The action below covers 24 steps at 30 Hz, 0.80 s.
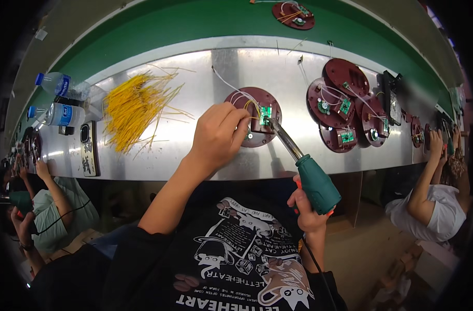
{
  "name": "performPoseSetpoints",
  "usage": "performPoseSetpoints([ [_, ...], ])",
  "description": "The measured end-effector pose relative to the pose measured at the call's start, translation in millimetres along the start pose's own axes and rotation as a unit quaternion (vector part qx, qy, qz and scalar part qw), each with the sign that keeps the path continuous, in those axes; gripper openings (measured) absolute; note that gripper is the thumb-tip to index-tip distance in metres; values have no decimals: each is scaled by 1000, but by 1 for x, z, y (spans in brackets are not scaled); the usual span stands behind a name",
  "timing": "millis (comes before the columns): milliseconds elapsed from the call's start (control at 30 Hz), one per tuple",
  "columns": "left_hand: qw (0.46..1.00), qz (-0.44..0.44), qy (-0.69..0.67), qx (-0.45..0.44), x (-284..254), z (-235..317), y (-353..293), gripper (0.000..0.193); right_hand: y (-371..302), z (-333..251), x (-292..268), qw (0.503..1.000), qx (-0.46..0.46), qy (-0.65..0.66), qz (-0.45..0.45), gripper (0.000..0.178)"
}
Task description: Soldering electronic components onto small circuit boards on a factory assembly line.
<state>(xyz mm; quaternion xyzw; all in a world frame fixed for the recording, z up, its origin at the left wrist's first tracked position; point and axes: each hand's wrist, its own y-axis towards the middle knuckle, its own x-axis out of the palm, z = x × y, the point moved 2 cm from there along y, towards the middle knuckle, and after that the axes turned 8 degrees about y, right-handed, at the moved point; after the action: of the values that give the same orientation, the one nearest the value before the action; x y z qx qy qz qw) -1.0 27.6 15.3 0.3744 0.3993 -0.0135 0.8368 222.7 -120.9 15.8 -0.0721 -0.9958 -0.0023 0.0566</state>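
Observation:
In front of me a round maroon disc [271, 97] lies on the metal table, carrying a small green circuit board [266, 112] and thin white wires. My left hand [215, 132] pinches a thin yellow wire [251, 103] beside the board. My right hand [310, 213] grips a green soldering gun [319, 185] with a red trigger, its metal barrel slanting up to the left. The gun's tip meets the lower edge of the board; whether it touches the wire's end is too small to see. My left fingertips cover part of the disc.
A loose pile of yellow wires [135, 111] lies to the left, near a phone [90, 150] and two water bottles [63, 85]. Several wired maroon discs [319, 132] overlap at right, beside a black tray-like object [393, 98]. Another disc [293, 15] is on the green surface behind. People work on both sides.

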Motion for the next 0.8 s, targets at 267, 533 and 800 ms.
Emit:
performPoseSetpoints([
  [267, 1000, 22, 7, -2, 1, 1, -6, 13, -3, -4, 0, 999, -22, -19, -17, 38],
  [533, 999, 37, 4, -36, 1, -2, -6, 10, 1, -5, 12, 998, -53, -25, -3, 39],
  [800, 986, 48, 113, -110, -60, -10, -7, 11, -4, -1, 0, 998, -56, -22, 35, 41],
])
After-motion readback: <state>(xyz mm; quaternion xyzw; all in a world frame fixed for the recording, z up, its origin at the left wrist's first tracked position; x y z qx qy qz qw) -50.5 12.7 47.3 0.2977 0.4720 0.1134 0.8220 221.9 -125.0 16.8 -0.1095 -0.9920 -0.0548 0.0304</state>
